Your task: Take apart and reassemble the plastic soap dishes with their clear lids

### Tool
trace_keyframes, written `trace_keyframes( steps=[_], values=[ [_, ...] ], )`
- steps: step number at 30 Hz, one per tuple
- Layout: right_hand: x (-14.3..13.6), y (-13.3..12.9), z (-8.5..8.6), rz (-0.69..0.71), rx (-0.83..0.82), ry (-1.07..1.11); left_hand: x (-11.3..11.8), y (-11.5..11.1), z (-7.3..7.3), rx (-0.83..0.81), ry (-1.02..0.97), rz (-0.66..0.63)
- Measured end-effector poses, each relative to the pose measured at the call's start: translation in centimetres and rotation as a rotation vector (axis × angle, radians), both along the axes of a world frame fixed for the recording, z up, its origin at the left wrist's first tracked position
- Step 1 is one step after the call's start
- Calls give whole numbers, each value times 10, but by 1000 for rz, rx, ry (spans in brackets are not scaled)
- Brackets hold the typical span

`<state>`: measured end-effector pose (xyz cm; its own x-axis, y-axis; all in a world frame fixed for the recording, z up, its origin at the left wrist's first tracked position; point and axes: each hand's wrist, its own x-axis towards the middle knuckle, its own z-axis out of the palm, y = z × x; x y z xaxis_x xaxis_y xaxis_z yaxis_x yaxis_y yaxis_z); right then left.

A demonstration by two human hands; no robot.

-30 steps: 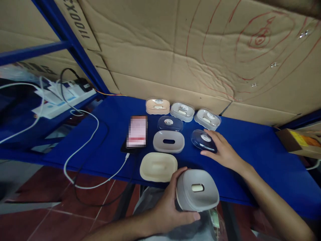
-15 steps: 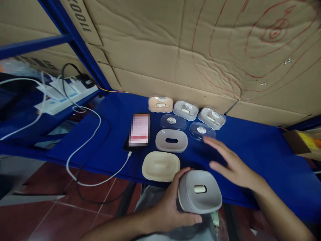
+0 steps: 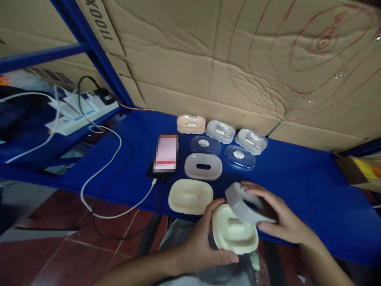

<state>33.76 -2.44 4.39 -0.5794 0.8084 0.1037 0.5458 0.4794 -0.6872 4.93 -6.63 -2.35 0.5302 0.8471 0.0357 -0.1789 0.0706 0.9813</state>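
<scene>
My left hand [image 3: 205, 242] is wrapped around a cream soap-dish base [image 3: 222, 234] with a raised bar in its middle, close to the table's front edge. Tilted just above its right side is a grey soap-dish tray [image 3: 242, 204] with a slot, gripped by my right hand [image 3: 278, 216]. A second cream base [image 3: 190, 196] lies on the blue table to the left of my hands. Behind that sits another grey slotted tray [image 3: 204, 167]. Two clear lids, a left one [image 3: 205, 145] and a right one [image 3: 239, 157], rest farther back with round stickers.
At the back stand lidded soap dishes: a peach one [image 3: 191, 124] and two grey ones, left [image 3: 220, 132] and right [image 3: 251, 141]. A phone [image 3: 166, 153] on a white cable lies left. Cardboard [image 3: 184, 59] walls the back; a carton [image 3: 357, 171] stands right.
My right hand has come in from the right and taken hold of the grey tray. The tray is lifted and tilted off the cream base, which stays in my left hand.
</scene>
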Motion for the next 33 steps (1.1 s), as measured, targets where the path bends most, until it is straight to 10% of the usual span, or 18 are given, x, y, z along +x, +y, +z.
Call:
trace_keyframes(
  steps=[15, 22, 33],
  values=[
    [-2, 24, -5, -173, 309, -264, -7, 15, 27, 871, 825, -65],
    [-25, -29, -8, 84, 274, -369, -8, 25, 19, 1004, 925, 22],
    [-32, -53, -18, -92, 382, -498, -76, 25, 36, 993, 1149, 217]
  ],
)
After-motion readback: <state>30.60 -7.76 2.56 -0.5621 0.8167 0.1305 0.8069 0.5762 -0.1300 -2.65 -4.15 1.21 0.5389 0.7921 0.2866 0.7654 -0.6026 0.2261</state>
